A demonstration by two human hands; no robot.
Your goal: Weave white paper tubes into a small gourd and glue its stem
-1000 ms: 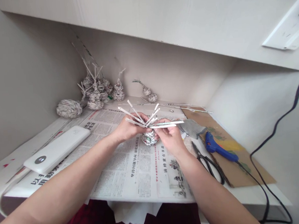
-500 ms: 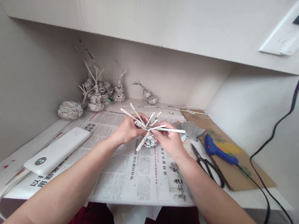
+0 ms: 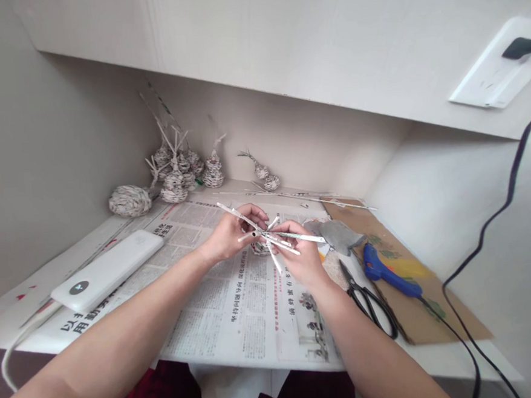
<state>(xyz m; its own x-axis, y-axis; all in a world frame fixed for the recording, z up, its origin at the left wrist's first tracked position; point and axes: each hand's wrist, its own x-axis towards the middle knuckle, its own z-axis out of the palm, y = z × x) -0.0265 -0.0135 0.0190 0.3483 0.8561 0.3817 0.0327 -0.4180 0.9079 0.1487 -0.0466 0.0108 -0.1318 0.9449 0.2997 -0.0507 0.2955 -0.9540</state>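
Note:
Between my hands is a small woven paper gourd (image 3: 260,248), its white rolled-paper strips (image 3: 280,241) sticking out in several directions from the top. My left hand (image 3: 237,230) is closed around its left side, fingers curled behind the strips. My right hand (image 3: 302,250) pinches at the strips from the right, and a longer strip reaches out over that hand. The gourd's lower part is partly hidden by strips and fingers. Beneath it lies printed newspaper (image 3: 210,312) spread over the table.
Several woven paper gourds (image 3: 173,184) stand in the back left corner, and two small ones (image 3: 271,182) at the back wall. A white power bank (image 3: 109,267) lies left. Right are black scissors (image 3: 368,301), a grey cloth (image 3: 341,236) and a blue glue gun (image 3: 388,269) on cardboard (image 3: 456,322).
The gourd has been turned and tipped between my hands, so its strips now point in other directions. Both hands stay on it. The camera view has shifted slightly.

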